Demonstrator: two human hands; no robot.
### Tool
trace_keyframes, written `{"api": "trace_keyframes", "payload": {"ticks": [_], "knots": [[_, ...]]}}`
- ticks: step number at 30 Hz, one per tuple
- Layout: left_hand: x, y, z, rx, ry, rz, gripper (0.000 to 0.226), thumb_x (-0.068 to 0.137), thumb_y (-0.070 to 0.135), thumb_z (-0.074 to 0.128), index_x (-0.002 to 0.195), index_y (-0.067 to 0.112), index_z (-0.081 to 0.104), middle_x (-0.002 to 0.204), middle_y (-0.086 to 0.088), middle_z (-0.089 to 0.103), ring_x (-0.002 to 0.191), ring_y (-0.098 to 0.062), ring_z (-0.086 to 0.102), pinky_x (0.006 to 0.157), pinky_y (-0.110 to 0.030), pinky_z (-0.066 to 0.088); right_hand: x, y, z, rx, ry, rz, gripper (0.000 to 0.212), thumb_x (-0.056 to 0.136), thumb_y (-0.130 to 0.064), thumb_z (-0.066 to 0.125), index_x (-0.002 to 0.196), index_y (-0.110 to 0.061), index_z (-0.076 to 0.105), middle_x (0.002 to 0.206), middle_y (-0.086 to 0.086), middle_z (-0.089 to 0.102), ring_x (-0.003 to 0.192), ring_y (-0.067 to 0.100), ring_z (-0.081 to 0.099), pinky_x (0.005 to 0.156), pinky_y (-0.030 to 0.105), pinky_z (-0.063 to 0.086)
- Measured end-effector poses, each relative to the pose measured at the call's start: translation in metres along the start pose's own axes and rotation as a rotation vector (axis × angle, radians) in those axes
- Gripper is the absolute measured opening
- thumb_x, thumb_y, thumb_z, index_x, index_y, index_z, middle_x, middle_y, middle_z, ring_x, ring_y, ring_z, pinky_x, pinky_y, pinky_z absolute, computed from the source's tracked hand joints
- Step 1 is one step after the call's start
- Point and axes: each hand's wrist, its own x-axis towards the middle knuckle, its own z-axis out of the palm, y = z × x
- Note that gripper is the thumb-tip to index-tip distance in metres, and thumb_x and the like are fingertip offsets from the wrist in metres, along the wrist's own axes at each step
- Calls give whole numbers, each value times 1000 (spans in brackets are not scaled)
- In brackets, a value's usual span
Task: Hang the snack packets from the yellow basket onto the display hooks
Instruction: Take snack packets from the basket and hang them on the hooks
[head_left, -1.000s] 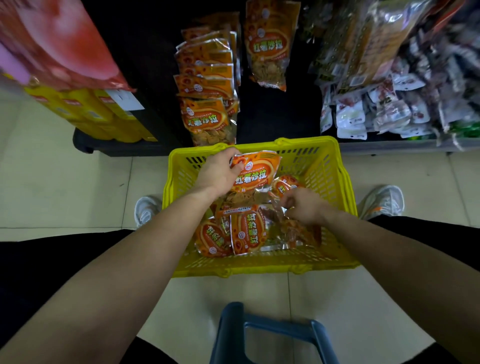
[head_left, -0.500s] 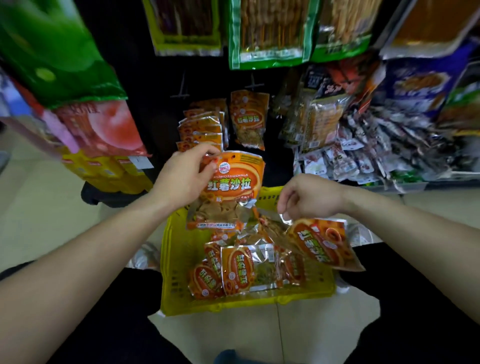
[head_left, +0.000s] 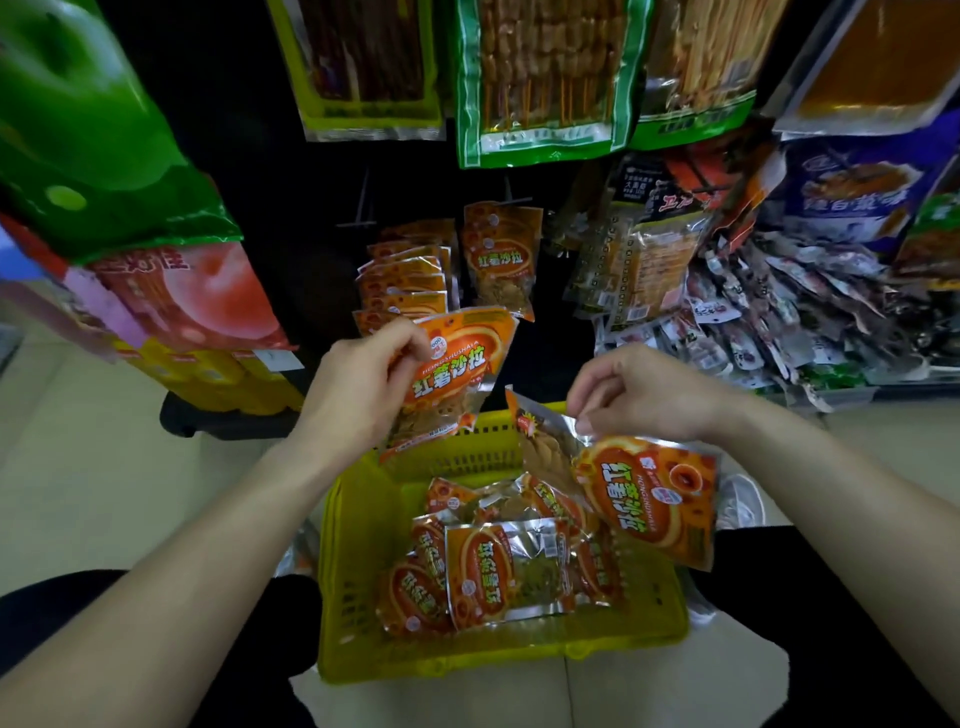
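Observation:
My left hand pinches the top edge of an orange snack packet, held upright above the far rim of the yellow basket. My right hand pinches a second orange packet by its corner; it hangs tilted over the basket's right side. Several more orange packets lie in the basket. On the dark display ahead, matching packets hang in a stack on one hook, and a single packet hangs on the hook to its right.
Large green packets of skewers hang above. A shelf of small grey and red packets lies at the right. Green, pink and yellow bags hang at the left. The basket stands on the tiled floor between my knees.
Both hands have lifted a packet each out of the basket and raised them toward the display. My view has tilted up from the basket to the hooks.

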Motion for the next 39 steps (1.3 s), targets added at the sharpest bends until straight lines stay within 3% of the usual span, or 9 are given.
{"api": "trace_keyframes", "payload": {"ticks": [2,5,10,13,18,23,30,35,39], "knots": [[3,-1,7,-11,-43,-11,15,96,28,63,94,41,55,89,19,64,80,3,63,58,-7,43,8,2,1,7,-3,-6,12,80,-6,80,86,-15,74,74,6,75,74,17,74,66,21,56],[7,3,22,-35,-113,-23,14,96,31,64,106,39,59,100,11,69,93,-13,67,71,-30,55,21,1,2,14,-19,-22,12,80,-10,82,86,-17,75,75,4,76,75,17,74,69,24,59],[10,12,41,-82,-241,-11,21,94,37,66,111,44,58,104,3,70,94,-19,66,75,-41,56,39,-3,6,2,-66,-30,13,78,-10,83,84,-18,76,74,3,76,75,18,74,73,31,59],[13,12,42,-94,-314,-3,37,84,60,66,116,46,56,109,4,71,101,-20,65,84,-43,54,45,-5,9,-2,-73,-37,13,78,-11,84,85,-18,76,74,4,76,76,19,74,78,38,60],[14,19,42,5,-406,115,61,72,74,57,123,40,62,113,7,73,105,-15,66,89,-40,53,46,-10,13,5,-78,-60,15,77,-10,83,85,-19,75,75,2,76,73,14,74,69,21,55],[8,26,44,16,-399,177,25,83,50,71,95,29,77,90,11,76,85,-9,70,78,-35,54,40,-12,14,27,-133,-73,15,79,-9,81,90,-16,75,80,5,77,77,18,75,72,23,58],[8,21,42,66,-406,125,18,84,50,72,86,32,75,85,16,73,84,-5,67,76,-35,54,34,-10,4,48,-131,-24,9,83,-28,79,91,-25,76,81,7,76,67,16,68,62,26,50],[14,3,38,54,-307,-30,15,82,44,77,73,37,68,81,21,67,84,-5,65,72,-30,50,32,3,-25,264,-107,97,61,69,-69,68,103,-18,74,102,11,75,96,29,72,85,42,57],[19,-9,34,14,-242,-135,20,82,44,77,67,44,65,83,17,70,83,-5,64,75,-37,54,35,12,-28,248,-8,79,42,72,-44,84,106,-23,74,105,4,76,95,21,74,80,36,60]]}}
